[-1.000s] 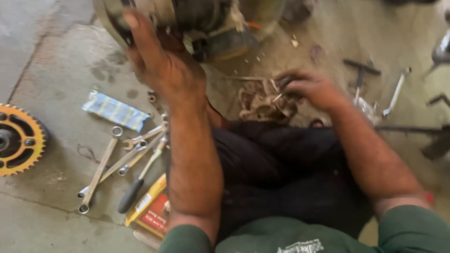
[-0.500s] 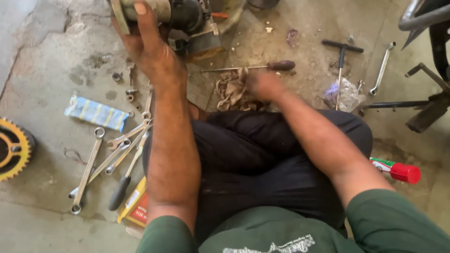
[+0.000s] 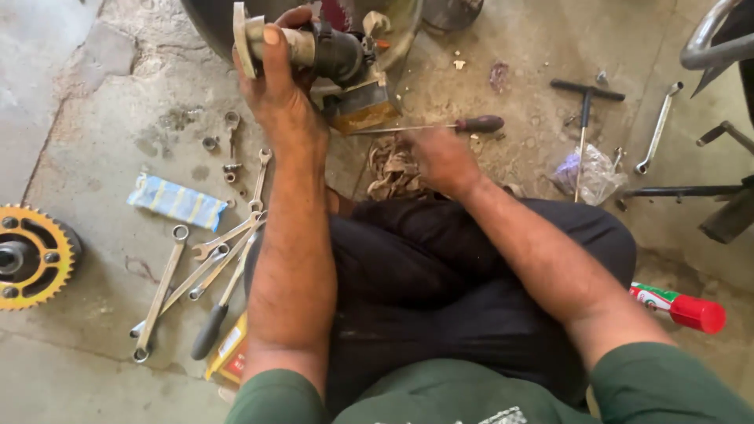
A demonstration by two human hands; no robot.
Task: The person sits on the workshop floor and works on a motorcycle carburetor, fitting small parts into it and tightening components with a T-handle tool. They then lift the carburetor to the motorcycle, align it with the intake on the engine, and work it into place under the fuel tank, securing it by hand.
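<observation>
The left hand (image 3: 279,86) is raised at the top of the view and wraps tightly around a greasy metal engine part (image 3: 330,59), fingers curled over its pale grey cylindrical end. That end carries a thin flat flange on the left; further right the part turns into a black, bulbous housing, and below it hangs a boxy, oil-stained yellowish-brown block. The whole piece is held clear of the concrete floor (image 3: 94,157), in front of a dark rounded body at the frame's upper edge.

The right hand (image 3: 440,157) lies low by the person's knee, resting on a crumpled brown rag (image 3: 393,169); its fingers bend loosely and whether they grip anything I cannot tell. Just beyond it lies a long screwdriver with a dark red handle (image 3: 479,124), shaft pointing towards the held part.

To the left on the floor lie several silver combination spanners (image 3: 196,263) in a loose fan, a blue-and-white striped packet (image 3: 177,202) and a golden toothed sprocket (image 3: 31,255). On the right sit a black T-handle wrench (image 3: 585,98), a clear plastic bag (image 3: 597,173) and a red-capped spray can (image 3: 679,308).
</observation>
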